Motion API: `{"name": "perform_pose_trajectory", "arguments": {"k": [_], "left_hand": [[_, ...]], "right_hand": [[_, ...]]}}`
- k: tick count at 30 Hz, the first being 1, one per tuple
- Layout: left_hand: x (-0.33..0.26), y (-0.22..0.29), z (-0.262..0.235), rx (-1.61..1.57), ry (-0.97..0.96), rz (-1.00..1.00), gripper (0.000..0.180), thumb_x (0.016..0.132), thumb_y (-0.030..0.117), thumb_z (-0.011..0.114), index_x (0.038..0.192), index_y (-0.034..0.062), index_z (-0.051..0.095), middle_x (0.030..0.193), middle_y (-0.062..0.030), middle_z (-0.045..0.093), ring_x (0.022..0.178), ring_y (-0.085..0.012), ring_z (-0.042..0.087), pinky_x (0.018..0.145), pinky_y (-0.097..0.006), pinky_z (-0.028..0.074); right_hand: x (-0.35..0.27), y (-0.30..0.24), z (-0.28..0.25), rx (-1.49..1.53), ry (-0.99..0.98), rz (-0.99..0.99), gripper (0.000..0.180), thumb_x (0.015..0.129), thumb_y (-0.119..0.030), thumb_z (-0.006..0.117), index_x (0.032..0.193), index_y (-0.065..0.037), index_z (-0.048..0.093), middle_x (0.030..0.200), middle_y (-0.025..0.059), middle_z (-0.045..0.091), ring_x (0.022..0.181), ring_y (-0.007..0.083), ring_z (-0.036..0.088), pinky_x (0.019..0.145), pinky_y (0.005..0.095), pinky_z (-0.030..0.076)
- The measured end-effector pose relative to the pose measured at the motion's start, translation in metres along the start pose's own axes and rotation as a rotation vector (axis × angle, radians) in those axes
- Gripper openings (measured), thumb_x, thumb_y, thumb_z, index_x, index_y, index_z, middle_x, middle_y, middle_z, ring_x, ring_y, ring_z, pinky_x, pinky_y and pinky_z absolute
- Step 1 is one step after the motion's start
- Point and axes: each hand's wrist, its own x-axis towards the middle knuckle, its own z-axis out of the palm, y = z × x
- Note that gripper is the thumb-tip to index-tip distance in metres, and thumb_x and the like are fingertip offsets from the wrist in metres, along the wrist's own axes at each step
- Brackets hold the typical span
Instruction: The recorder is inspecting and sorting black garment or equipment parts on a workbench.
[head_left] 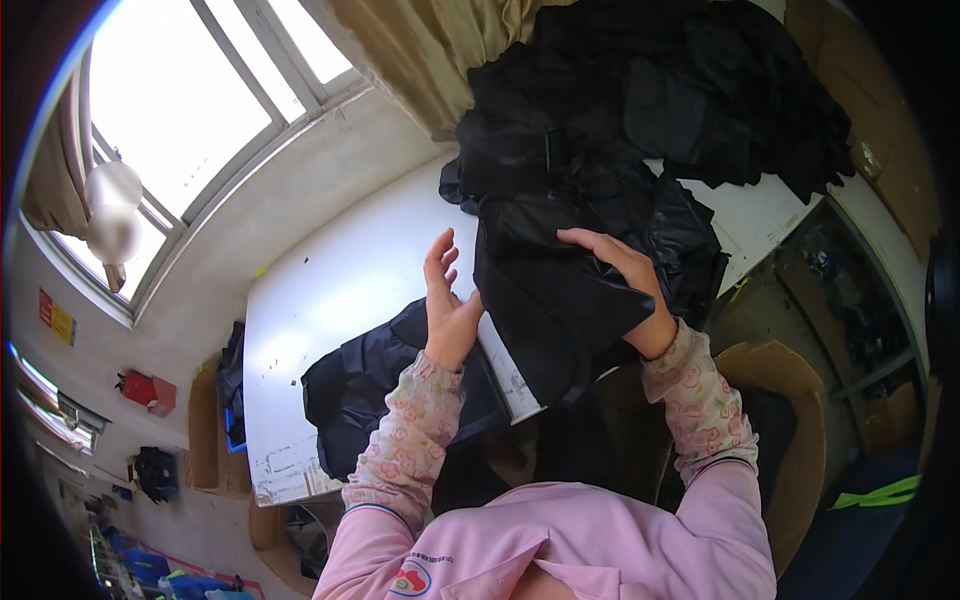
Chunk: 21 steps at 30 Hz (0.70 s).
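A piece of black cloth (540,300) is raised in front of me, its lower part hanging past the near table edge. My right hand (635,285) grips its right side, one finger stretched along the upper face; the other fingers are hidden by the cloth. On the opposite side, my left hand (450,305) is upright and open, fingers apart, with its thumb side close to the cloth's left edge. Whether it touches the cloth I cannot tell. Left of the raised piece, more black cloth (365,370) lies flat on the white table (350,245), partly under my left forearm.
A large heap of black cloth (660,90) covers the back right of the table. Cardboard boxes (775,370) stand by the near right and left sides. A window (180,100) and a tan curtain (415,50) are at the back left. A green strip (880,493) lies at the right.
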Motion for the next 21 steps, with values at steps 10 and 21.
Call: {"name": "perform_pose_trajectory", "arguments": {"k": [10,21], "left_hand": [[-0.049,0.022,0.009,-0.238,-0.195,-0.111,0.096,0.074,0.019,0.083,0.146,-0.0028,0.022,0.143,-0.0164,0.038,0.133,-0.026,0.037,0.11,-0.035,0.029],[-0.039,-0.057,-0.059,-0.734,-0.287,-0.575,0.04,0.088,0.019,0.068,0.121,0.0001,0.056,0.113,-0.0045,0.062,0.104,-0.0136,0.057,0.094,-0.03,0.046]], "right_hand": [[0.004,0.007,0.053,-0.312,0.082,-0.075,0.05,0.076,0.0,0.064,0.125,-0.007,0.056,0.102,0.0171,0.064,0.088,0.0363,0.064,0.073,0.0395,0.052],[0.007,-0.023,-0.015,-0.232,-0.163,-0.125,0.037,0.077,0.003,0.067,0.114,-0.003,0.065,0.093,0.0136,0.07,0.084,0.0225,0.069,0.075,0.0295,0.052]]}}
